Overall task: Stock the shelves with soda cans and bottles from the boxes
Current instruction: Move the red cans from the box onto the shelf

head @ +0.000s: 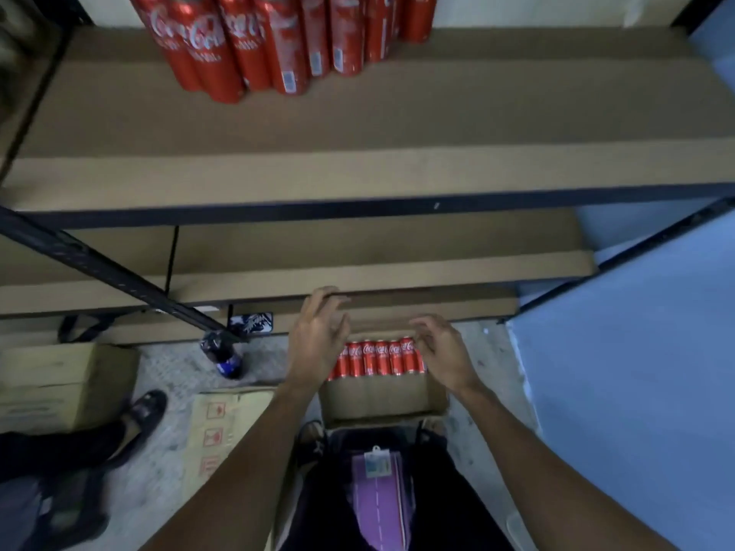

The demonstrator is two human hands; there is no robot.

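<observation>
Below the shelves, on the floor [167, 371] right at your feet, stood an open cardboard box [382, 395] with a single row of red soda cans [378, 357] upright along its far wall. Both of your hands hung above that box. Your left hand [318, 332] was over the box's left end, its fingers loosely bent and spread, its grip apart and holding nothing; in the blurred picture its fingertips overlapped the front edge of the lower shelf [358, 268], and whether they touched it could not be told. Your right hand [441, 351] was over the right end of the row, fingers curled loosely, the grip likewise apart and empty; its fingertips were just beside the top of the rightmost can, with contact unclear.

Higher up, on the upper shelf [358, 133], a cluster of tall red cans [278, 41] stood upright toward the back, left of the middle, and bare brown board lay in front of them.

Left of the open box, a dark bottle [224, 353] with a blue label stood upright on the floor near the foot of the black shelf post [119, 272]. A flattened carton [218, 431] with red markings lay beside your left forearm. Farther left sat a closed box [59, 383], and near it was another person's foot [147, 407] in a dark sandal. A blue wall [636, 351] ran along your right side.
</observation>
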